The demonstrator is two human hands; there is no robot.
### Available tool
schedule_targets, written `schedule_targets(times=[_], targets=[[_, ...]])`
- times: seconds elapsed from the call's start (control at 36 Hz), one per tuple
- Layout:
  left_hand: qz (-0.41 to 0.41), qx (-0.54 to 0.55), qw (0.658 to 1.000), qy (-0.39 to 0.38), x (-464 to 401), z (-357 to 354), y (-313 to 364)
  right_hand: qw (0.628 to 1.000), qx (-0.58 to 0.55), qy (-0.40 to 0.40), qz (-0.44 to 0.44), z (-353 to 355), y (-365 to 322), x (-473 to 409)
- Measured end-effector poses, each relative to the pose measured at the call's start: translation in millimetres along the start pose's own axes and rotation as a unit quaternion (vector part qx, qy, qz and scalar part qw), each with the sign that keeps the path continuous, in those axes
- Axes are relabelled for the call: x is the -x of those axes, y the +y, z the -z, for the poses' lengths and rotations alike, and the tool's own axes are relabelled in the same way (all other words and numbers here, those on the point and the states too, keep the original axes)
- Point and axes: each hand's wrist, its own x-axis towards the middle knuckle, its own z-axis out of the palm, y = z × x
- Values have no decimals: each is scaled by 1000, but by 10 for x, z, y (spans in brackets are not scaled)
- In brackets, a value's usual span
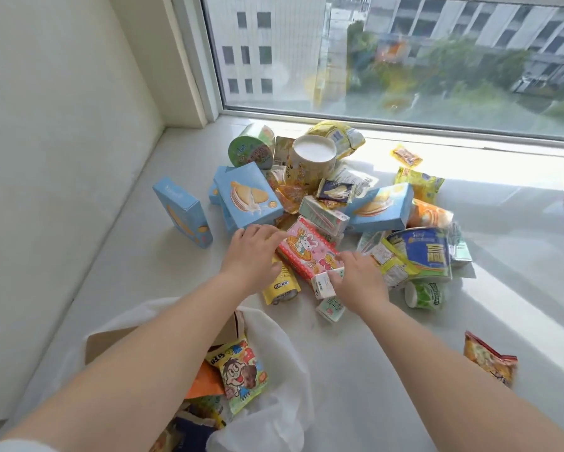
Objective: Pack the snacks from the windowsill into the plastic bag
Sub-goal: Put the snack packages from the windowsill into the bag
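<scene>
A heap of snacks lies on the white windowsill. At its front lies a pink box with a rabbit picture. My left hand reaches over the pink box's left end, fingers stretched toward it. My right hand is at the box's right end and grips a small white carton. The white plastic bag lies open at the lower middle, under my left arm, with a yellow cartoon packet and other snacks inside.
Blue biscuit boxes, a round yellow tub, a green cup, a blue-yellow packet and a green-white bottle fill the heap. An orange packet lies apart at right. Wall stands left, window behind.
</scene>
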Motion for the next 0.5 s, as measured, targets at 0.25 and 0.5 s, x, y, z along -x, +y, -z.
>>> schedule_targets(times=[0.25,0.5], targets=[[-17,-26,998,-57,-897,-30,-237,1000,21,-5,-21,145,-31,-808],[-35,-31,995,-89,-1729,-194,-297,1000,-9,16,-24,262,20,-1576]])
